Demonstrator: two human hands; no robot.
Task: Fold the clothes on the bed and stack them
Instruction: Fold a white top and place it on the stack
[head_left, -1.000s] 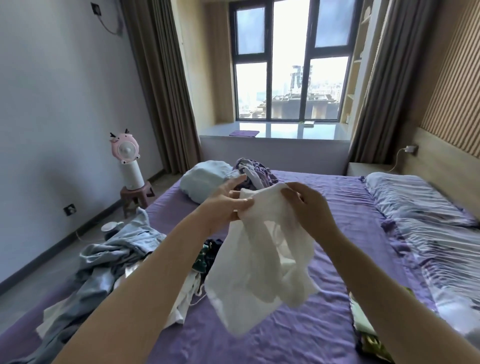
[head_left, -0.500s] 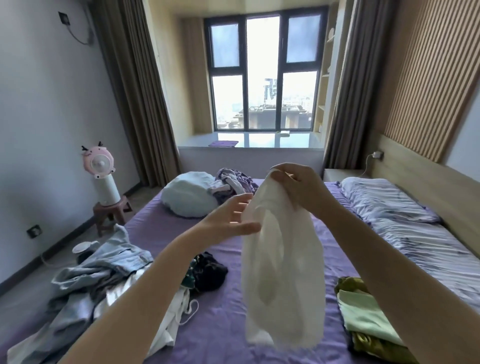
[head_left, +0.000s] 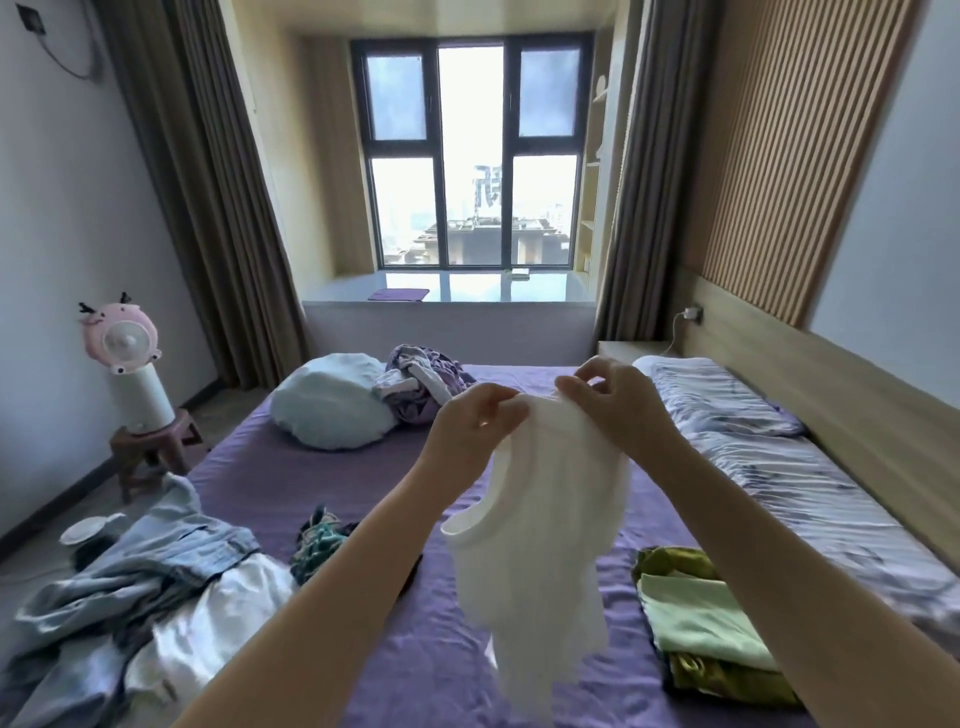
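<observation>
A white sleeveless top (head_left: 545, 540) hangs in the air above the purple bed (head_left: 431, 670). My left hand (head_left: 475, 423) pinches its upper edge on the left, and my right hand (head_left: 615, 402) pinches the same edge on the right, the two hands close together. A folded stack of green clothes (head_left: 701, 623) lies on the bed at the right. A loose heap of light blue and white clothes (head_left: 140, 587) covers the bed's near left corner, with a dark green patterned piece (head_left: 319, 535) beside it.
A pale blue bundle (head_left: 332, 408) and purple crumpled clothes (head_left: 426, 384) lie at the bed's far end. Striped pillows (head_left: 722, 400) run along the headboard at the right. A pink fan on a small stool (head_left: 127, 364) stands by the left wall.
My left hand has taken hold of the top's upper edge beside my right hand; half a second ago it was open next to the cloth. The garment now hangs from both hands.
</observation>
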